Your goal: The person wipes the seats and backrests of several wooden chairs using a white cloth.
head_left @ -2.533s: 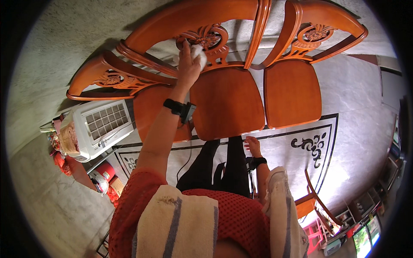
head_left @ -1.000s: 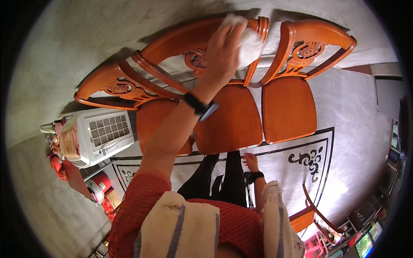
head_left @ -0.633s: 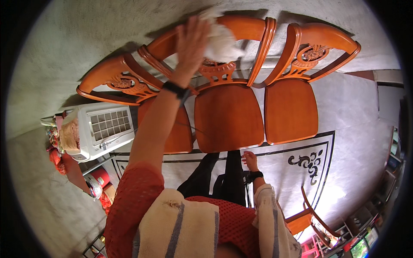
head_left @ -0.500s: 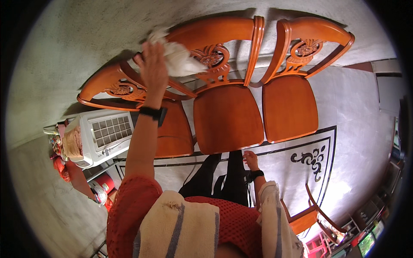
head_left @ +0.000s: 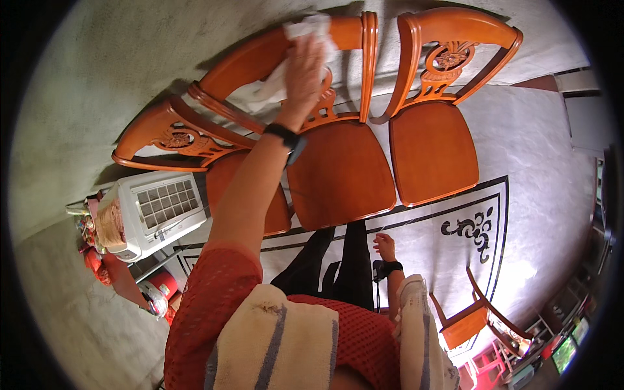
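Observation:
My left hand (head_left: 303, 77) presses a white cloth (head_left: 312, 26) on the top rail of the middle wooden chair (head_left: 343, 172). Part of the cloth hangs down behind my fingers, over the opening beside the carved back panel. My forearm crosses the left chair's inner edge and hides some of the middle chair's back. Low beside my right leg hangs my right hand (head_left: 384, 246), its fingers loosely curled and apart with nothing in them. It touches no chair.
Close on either side stand a left chair (head_left: 179, 138) and a right chair (head_left: 434, 159), backs toward the grey wall. A white grilled appliance (head_left: 159, 208) is at the left. Another wooden chair (head_left: 465, 325) stands at lower right, near a pink stool (head_left: 487, 367).
My left hand and the cloth have moved right and up, from between the left and middle chairs onto the middle chair's top rail. My right hand hangs much as before.

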Demonstrator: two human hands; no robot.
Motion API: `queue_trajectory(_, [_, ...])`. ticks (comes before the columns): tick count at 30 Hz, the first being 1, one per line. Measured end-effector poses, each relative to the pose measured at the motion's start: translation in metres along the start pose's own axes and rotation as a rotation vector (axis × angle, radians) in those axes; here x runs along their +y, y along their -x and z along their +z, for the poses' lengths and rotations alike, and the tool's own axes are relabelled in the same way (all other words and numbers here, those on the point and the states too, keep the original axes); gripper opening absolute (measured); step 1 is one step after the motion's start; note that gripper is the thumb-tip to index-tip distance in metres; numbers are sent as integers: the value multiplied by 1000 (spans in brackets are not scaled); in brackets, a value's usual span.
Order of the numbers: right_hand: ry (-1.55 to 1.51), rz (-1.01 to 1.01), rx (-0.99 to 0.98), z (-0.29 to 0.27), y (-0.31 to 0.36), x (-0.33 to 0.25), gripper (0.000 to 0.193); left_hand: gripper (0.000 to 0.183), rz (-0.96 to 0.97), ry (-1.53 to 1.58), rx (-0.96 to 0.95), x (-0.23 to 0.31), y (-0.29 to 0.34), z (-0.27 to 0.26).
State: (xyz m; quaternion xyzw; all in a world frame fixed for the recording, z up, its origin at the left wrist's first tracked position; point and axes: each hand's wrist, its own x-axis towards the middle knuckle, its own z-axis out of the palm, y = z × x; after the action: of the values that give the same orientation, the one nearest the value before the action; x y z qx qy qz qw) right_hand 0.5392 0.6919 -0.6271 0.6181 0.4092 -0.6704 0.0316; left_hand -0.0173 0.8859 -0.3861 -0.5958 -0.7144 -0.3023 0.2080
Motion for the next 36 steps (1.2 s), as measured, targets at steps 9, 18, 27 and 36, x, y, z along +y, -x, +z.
queue_trajectory(9, [-110,-16,6,27,17,-10,30,67,69,-376,-283,-52,34,-97])
queue_trajectory(18, [-94,-48,96,30,33,-4,30,61,106,-430,-710,-57,140,-159])
queue_trajectory(27, [-316,-36,104,16,73,-56,37,42,-921,1142,-821,92,190,-109])
queue_trajectory(36, [-642,-281,-534,17,76,-144,61,53,-650,987,-1043,216,211,-87])
